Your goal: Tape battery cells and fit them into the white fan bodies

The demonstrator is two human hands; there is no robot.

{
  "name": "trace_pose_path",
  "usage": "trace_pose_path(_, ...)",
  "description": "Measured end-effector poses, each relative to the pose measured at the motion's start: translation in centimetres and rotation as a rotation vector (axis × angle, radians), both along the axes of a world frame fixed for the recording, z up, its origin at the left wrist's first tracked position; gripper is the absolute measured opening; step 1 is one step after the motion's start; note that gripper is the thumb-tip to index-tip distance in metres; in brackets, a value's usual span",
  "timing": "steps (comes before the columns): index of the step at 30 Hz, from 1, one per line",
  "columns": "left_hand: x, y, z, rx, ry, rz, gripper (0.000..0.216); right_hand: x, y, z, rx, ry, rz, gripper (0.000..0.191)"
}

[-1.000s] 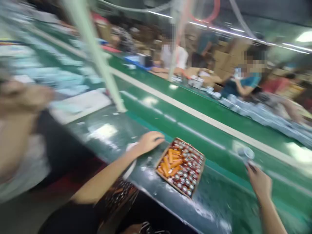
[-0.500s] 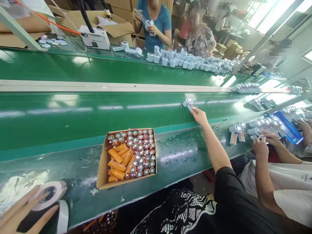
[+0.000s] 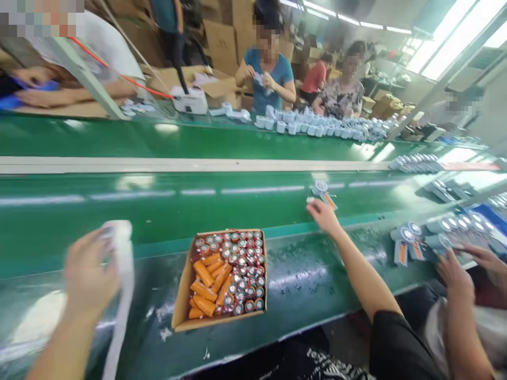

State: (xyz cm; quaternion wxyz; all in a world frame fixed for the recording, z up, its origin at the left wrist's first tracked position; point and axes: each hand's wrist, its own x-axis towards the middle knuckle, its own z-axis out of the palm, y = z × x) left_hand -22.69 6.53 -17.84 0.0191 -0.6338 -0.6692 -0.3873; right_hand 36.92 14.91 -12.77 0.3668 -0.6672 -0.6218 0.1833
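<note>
My left hand (image 3: 89,274) is raised at the left, smeared by motion, its fingers wrapped round a white tape roll (image 3: 121,248) held on edge above the bench. My right hand (image 3: 322,215) reaches out over the near edge of the green conveyor belt (image 3: 158,206), fingers loosely apart with nothing in them. A small white round part with an orange tag (image 3: 322,190) lies on the belt just beyond its fingertips, not touched. Between my arms stands a shallow cardboard box (image 3: 182,295) of orange cells, some lying flat, many upright.
A co-worker's hands (image 3: 455,269) work at my right beside several white parts (image 3: 406,237). Across the belt, rows of white cylinders (image 3: 317,126), a white device (image 3: 190,99), cardboard boxes and seated people. A slanted metal post (image 3: 85,79) rises at the far left.
My left hand has lifted the tape roll off the bench and swung it upward. My right hand has let the white part lie on the belt and drawn back slightly.
</note>
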Motion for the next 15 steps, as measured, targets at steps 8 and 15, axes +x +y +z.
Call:
trace_pose_path(8, 1.8, 5.6, -3.3, -0.013, -0.276, 0.034, 0.045, -9.1, -1.5, 2.8, 0.182, -0.078, 0.220, 0.030)
trace_pose_path(15, 1.6, 5.3, -3.9, -0.074, -0.330, -0.009, 0.049, -7.5, -3.8, 1.8, 0.179, -0.158, 0.104, 0.029)
